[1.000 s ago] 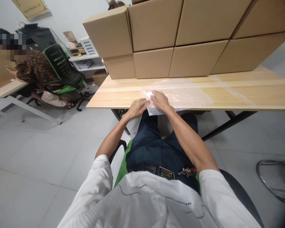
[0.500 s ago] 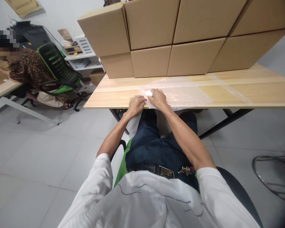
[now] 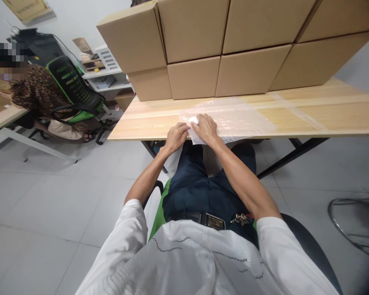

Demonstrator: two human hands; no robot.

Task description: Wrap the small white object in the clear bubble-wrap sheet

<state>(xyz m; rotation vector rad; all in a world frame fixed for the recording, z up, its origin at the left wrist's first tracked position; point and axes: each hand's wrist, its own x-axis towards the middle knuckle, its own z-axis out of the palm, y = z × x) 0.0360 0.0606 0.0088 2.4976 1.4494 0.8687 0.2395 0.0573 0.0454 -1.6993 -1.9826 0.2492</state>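
Observation:
My right hand (image 3: 206,128) is closed around a small white rounded object (image 3: 193,120), most of it hidden by the fingers, so its kind cannot be made out. Under this hand lies a clear plastic sheet (image 3: 241,119), its near edge hanging slightly over the front of the table. Close by on the left, my left hand (image 3: 176,137) has its fingers bent and pressed together at the sheet's left edge, just short of the white object. Both hands rest at the front edge of the wooden table (image 3: 147,123).
Cardboard boxes (image 3: 193,78) stand stacked in two rows along the table's back. A strip of clear tape (image 3: 298,112) crosses the tabletop at right. A person (image 3: 38,88) sits at another desk on the left, beside a green-and-black chair (image 3: 75,86). A metal-framed stool (image 3: 353,229) is at right.
The sheet's near edge now droops a little further over the table front beside my right hand. Both hands stay nearly in place, and the view has shifted slightly.

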